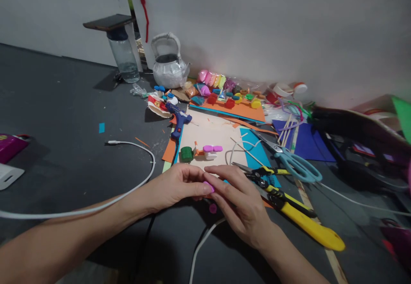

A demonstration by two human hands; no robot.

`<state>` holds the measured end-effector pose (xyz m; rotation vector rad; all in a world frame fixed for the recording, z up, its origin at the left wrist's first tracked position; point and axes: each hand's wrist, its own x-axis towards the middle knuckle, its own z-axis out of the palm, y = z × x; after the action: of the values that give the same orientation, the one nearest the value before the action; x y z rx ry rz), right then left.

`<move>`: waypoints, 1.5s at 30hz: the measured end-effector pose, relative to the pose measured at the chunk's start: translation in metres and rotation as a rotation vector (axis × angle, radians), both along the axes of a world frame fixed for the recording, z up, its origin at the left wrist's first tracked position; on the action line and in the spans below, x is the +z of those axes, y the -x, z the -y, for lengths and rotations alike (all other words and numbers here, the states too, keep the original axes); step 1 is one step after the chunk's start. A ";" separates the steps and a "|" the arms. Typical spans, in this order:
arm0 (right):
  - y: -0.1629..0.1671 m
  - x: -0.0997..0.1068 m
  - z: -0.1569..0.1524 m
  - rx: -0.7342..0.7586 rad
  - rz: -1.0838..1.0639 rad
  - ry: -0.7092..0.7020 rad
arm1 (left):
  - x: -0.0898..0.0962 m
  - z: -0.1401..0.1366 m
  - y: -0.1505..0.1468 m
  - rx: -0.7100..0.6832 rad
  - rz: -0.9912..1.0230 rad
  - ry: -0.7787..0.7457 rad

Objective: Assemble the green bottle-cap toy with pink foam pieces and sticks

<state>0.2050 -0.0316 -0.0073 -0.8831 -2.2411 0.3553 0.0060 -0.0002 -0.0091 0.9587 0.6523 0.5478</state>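
Note:
A small piece of magenta clay (208, 186) is pinched between the thumb and fingers of my left hand (189, 183). From the other side, my right hand (242, 198) closes its fingertips on the same piece. Just below the fingers lies a second magenta bit (212, 208). Beyond my hands, on the pale paper (208, 128), sit a ridged dark green clay cylinder (186, 154) and a white clay shape (210, 155) topped with a pink-purple strip (212, 148). Small orange pieces (198, 150) lie between those two.
To the right lie blue-handled scissors (298, 164), yellow-black pliers (269, 170) and a yellow utility knife (308, 224). A blue glue gun (180, 123) rests left of the paper. Behind stand a kettle (170, 72) and a bottle (124, 57). A white cable (141, 185) crosses my left forearm.

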 end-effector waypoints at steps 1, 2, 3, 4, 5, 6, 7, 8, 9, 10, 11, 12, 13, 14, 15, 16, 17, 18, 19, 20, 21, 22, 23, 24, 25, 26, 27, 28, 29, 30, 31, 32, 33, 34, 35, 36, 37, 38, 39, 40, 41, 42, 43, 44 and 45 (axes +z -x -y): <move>0.000 0.000 0.000 -0.004 -0.008 0.010 | -0.001 0.000 0.000 0.006 -0.016 -0.019; 0.000 -0.001 0.001 -0.007 -0.022 0.020 | -0.001 0.001 0.000 0.015 -0.034 -0.040; 0.001 -0.001 0.001 -0.009 -0.037 0.029 | -0.002 0.002 0.000 0.025 -0.052 -0.062; 0.001 -0.002 0.001 -0.012 -0.050 0.036 | -0.002 0.003 0.000 0.035 -0.066 -0.077; 0.001 -0.002 0.002 -0.015 -0.060 0.038 | -0.003 0.003 0.000 0.045 -0.075 -0.084; 0.001 -0.002 0.002 -0.018 -0.064 0.037 | -0.003 0.004 0.000 0.053 -0.079 -0.082; 0.001 -0.003 0.002 -0.023 -0.065 0.034 | -0.002 0.004 0.000 0.059 -0.080 -0.076; 0.000 -0.003 0.002 -0.028 -0.064 0.029 | -0.001 0.004 0.000 0.059 -0.076 -0.068; 0.000 -0.003 0.002 -0.034 -0.063 0.023 | 0.000 0.004 0.000 0.046 -0.069 -0.064; -0.001 -0.003 0.002 -0.040 -0.062 0.017 | 0.001 0.003 0.000 0.021 -0.059 -0.066; -0.001 -0.003 0.002 -0.046 -0.060 0.009 | 0.002 0.002 0.000 -0.010 -0.048 -0.075; -0.002 -0.003 0.002 -0.053 -0.057 -0.001 | 0.003 0.002 0.000 -0.038 -0.036 -0.085; -0.002 -0.003 0.001 -0.058 -0.055 -0.009 | 0.003 0.001 0.000 -0.055 -0.025 -0.089; -0.002 -0.002 0.001 -0.063 -0.051 -0.012 | 0.003 0.001 0.000 -0.052 -0.016 -0.084; -0.002 -0.002 0.001 -0.065 -0.050 -0.014 | 0.003 0.000 -0.001 -0.028 -0.009 -0.070; -0.001 -0.003 0.002 -0.064 -0.050 -0.012 | 0.002 0.001 -0.001 0.004 0.002 -0.048; -0.001 -0.003 0.002 -0.061 -0.049 -0.005 | 0.001 0.001 -0.002 0.032 0.014 -0.026; 0.000 -0.003 0.003 -0.057 -0.048 0.004 | 0.000 0.002 -0.002 0.054 0.025 -0.013; 0.001 -0.003 0.004 -0.052 -0.047 0.015 | 0.000 0.002 -0.003 0.071 0.031 -0.006; 0.002 -0.004 0.004 -0.047 -0.044 0.022 | -0.001 0.003 -0.003 0.082 0.033 -0.004; 0.003 -0.004 0.005 -0.044 -0.039 0.031 | -0.001 0.003 -0.003 0.093 0.033 0.000; 0.004 -0.005 0.006 -0.044 -0.032 0.036 | -0.001 0.003 -0.004 0.105 0.031 0.006; 0.004 -0.005 0.006 -0.047 -0.024 0.036 | -0.001 0.003 -0.004 0.118 0.029 0.014; 0.005 -0.006 0.007 -0.051 -0.017 0.031 | 0.000 0.003 -0.005 0.132 0.028 0.024; 0.006 -0.006 0.007 -0.056 -0.009 0.025 | 0.000 0.003 -0.005 0.145 0.028 0.034; 0.007 -0.007 0.007 -0.058 0.000 0.019 | 0.001 0.003 -0.005 0.155 0.027 0.041; 0.008 -0.007 0.006 -0.059 0.009 0.013 | 0.001 0.003 -0.006 0.164 0.027 0.046; 0.008 -0.007 0.006 -0.057 0.018 0.010 | 0.001 0.004 -0.006 0.171 0.027 0.050; 0.008 -0.008 0.006 -0.056 0.027 0.013 | 0.000 0.004 -0.006 0.177 0.028 0.055; 0.009 -0.008 0.006 -0.058 0.034 0.019 | 0.000 0.004 -0.007 0.181 0.029 0.059; 0.009 -0.009 0.006 -0.064 0.037 0.027 | -0.001 0.005 -0.007 0.185 0.030 0.061; 0.009 -0.009 0.007 -0.074 0.040 0.035 | -0.002 0.005 -0.007 0.191 0.031 0.066; 0.009 -0.010 0.007 -0.087 0.042 0.043 | -0.002 0.006 -0.007 0.194 0.033 0.071; 0.009 -0.011 0.008 -0.098 0.045 0.051 | -0.003 0.006 -0.007 0.195 0.038 0.078; 0.009 -0.012 0.008 -0.105 0.048 0.055 | -0.003 0.007 -0.007 0.192 0.048 0.084; 0.009 -0.013 0.008 -0.108 0.050 0.057 | -0.003 0.007 -0.007 0.188 0.059 0.091; 0.010 -0.014 0.009 -0.107 0.054 0.057 | -0.002 0.007 -0.008 0.182 0.072 0.096; 0.010 -0.015 0.009 -0.107 0.055 0.054 | -0.001 0.007 -0.008 0.175 0.083 0.100; 0.010 -0.015 0.008 -0.108 0.055 0.048 | 0.000 0.007 -0.008 0.171 0.090 0.101; 0.010 -0.016 0.008 -0.110 0.053 0.042 | 0.001 0.007 -0.008 0.168 0.093 0.100; 0.009 -0.016 0.008 -0.117 0.049 0.038 | 0.001 0.007 -0.008 0.168 0.090 0.097; 0.009 -0.015 0.008 -0.124 0.044 0.037 | 0.002 0.007 -0.008 0.167 0.085 0.095; 0.009 -0.015 0.008 -0.132 0.039 0.039 | 0.002 0.006 -0.008 0.167 0.081 0.094; 0.008 -0.014 0.007 -0.137 0.034 0.040 | 0.002 0.006 -0.007 0.170 0.077 0.096; 0.008 -0.013 0.007 -0.138 0.032 0.041 | 0.002 0.006 -0.007 0.172 0.075 0.101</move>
<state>0.1967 -0.0391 -0.0205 -1.0649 -2.1942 0.3259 0.0135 -0.0060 -0.0071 0.7876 0.6921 0.6934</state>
